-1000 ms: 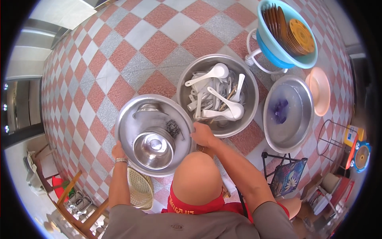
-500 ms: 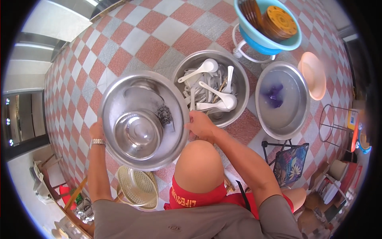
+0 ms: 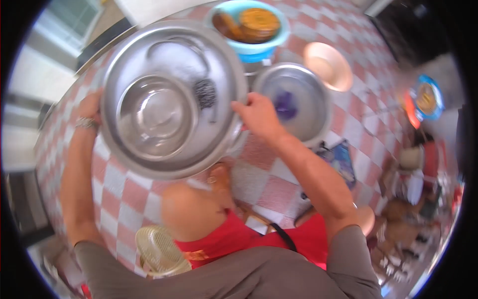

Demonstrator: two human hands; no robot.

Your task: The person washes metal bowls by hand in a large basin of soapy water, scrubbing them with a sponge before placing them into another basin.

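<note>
Both my hands hold up a wide, round metal basin (image 3: pixel 226 65) by opposite sides of its rim. My left hand (image 3: pixel 91 105) is at the left edge, its fingers mostly hidden behind the basin. My right hand (image 3: pixel 259 114) is closed on the right edge, thumb toward the rim. Inside the basin lies a smaller shiny metal bowl (image 3: pixel 159 119), and beside it a dark, mesh-like scouring pad (image 3: pixel 204 93). A thin dark curve shows on the basin's far inner side; I cannot tell what it is.
Right of the basin stands a metal tub (image 3: pixel 318 92) of cloudy water with a purple thing (image 3: pixel 285 105) in it. Beyond are a light-blue plastic basin (image 3: pixel 284 35) of brown-orange dishes and a peach basin (image 3: pixel 328 65). A yellowish colander (image 3: pixel 154 246) and a patterned folding stool (image 3: pixel 343 162) are near me.
The held basin has been raised closer and farther forward, with bowl and pad still inside. My view has swung right. The basin of white spoons no longer shows.
</note>
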